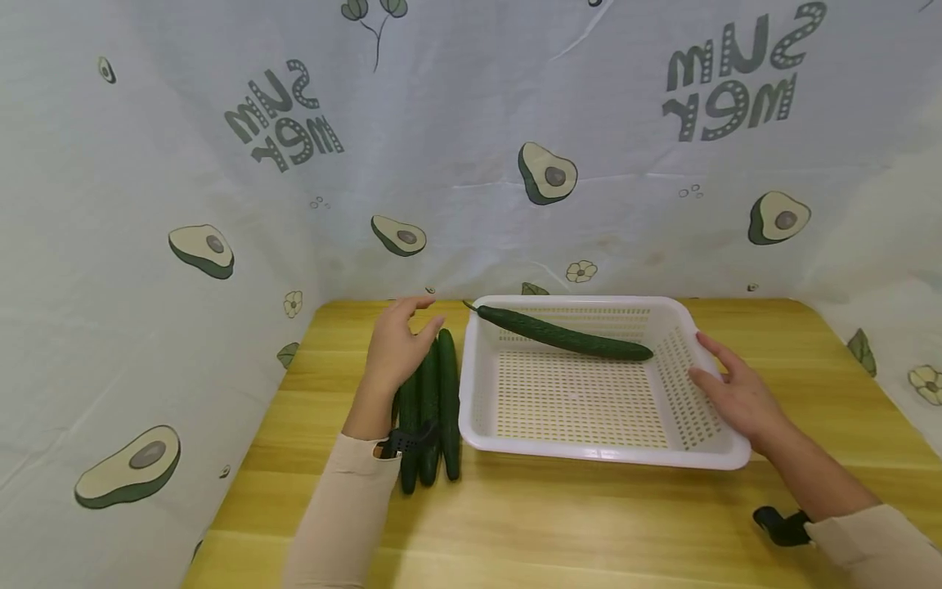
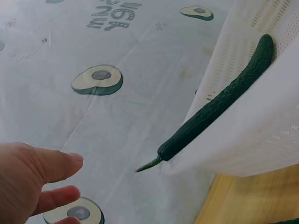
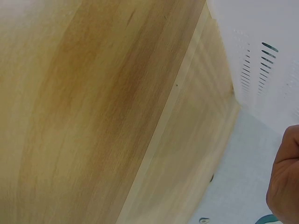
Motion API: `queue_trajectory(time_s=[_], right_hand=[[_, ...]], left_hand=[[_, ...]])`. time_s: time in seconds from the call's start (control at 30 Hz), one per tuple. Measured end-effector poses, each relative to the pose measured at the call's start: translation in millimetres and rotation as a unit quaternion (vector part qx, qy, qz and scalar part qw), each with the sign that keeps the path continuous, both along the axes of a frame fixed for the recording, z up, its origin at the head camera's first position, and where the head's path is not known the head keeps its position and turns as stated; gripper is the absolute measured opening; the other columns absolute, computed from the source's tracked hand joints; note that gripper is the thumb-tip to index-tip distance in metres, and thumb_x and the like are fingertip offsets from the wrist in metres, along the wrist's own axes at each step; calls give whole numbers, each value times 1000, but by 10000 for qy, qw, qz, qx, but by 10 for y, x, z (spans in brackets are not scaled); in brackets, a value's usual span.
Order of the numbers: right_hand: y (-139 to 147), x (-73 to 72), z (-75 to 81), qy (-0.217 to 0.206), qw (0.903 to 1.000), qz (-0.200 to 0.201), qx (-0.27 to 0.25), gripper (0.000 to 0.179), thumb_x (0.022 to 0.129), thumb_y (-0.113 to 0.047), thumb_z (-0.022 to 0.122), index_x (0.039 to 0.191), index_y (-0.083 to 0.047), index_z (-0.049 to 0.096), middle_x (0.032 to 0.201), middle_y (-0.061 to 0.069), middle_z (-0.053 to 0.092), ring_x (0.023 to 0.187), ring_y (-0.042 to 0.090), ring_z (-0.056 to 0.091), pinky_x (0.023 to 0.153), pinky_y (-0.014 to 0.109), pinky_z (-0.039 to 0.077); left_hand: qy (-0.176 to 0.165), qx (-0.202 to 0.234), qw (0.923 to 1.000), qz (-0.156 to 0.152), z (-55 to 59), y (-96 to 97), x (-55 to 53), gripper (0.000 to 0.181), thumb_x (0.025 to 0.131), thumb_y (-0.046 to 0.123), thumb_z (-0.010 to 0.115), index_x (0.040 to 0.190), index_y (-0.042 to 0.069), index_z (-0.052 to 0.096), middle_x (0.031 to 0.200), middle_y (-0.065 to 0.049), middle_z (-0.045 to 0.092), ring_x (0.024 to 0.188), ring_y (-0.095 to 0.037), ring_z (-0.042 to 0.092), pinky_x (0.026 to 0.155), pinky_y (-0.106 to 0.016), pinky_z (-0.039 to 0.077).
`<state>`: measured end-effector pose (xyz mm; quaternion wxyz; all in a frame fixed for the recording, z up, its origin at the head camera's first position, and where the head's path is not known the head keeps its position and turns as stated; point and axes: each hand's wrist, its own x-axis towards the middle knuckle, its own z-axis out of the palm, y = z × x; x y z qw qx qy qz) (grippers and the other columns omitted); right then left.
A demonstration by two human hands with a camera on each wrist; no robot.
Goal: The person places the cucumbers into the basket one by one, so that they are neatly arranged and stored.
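A white plastic basket point(image 1: 603, 452) with slotted walls is on the wooden table. One dark green cucumber point(image 1: 567, 334) lies slantwise along its back, the stem end poking over the left back corner. My right hand point(image 1: 746, 399) grips the basket's right rim, thumb inside; only part of this hand point(image 3: 285, 179) shows in the right wrist view. To the left of the basket, several cucumbers point(image 1: 450, 409) lie side by side. My left hand point(image 1: 397, 343) is above them, partly hiding them, fingers loosely bent and holding nothing. In the left wrist view its thumb and fingers point(image 2: 58, 165) are apart from the cucumber's stem.
The wooden table point(image 1: 574, 523) runs along the front and both sides of the basket. A pale curtain point(image 1: 456, 123) printed with avocados and letters hangs behind and at the sides. Dark straps point(image 1: 782, 526) are at both wrists.
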<state>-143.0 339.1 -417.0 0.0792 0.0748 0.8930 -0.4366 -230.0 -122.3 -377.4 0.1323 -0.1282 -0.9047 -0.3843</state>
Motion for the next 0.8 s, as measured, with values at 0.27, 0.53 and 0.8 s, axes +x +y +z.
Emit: queue_trajectory(time_s=[0.27,0.53,0.8], right_hand=[[20,7,-22,-6,10000,26,-74,72,111,-41,38,165,-18,-4,140,47,42,83,24,74,63,41,62],[31,-6,-30,-9,9999,63,-135,73,111,-41,37,165,-17,-6,140,48,41,84,24,74,63,41,62],[35,-15,-44,-31,10000,11,-38,73,111,-41,37,165,-18,-5,140,48,40,84,25,74,63,41,62]], left_hand=[[-512,547,9940,793,-347,-363,237,37,105,26,58,138,9,63,131,-14,65,122,-37,58,99,-53,51],[-1317,426,9789,1506,-630,-557,407,45,104,22,58,144,2,56,126,-26,57,110,-42,57,88,-54,52],[-2492,-491,9579,1335,-638,-670,464,66,99,26,65,154,-3,40,139,-36,50,123,-51,54,97,-62,49]])
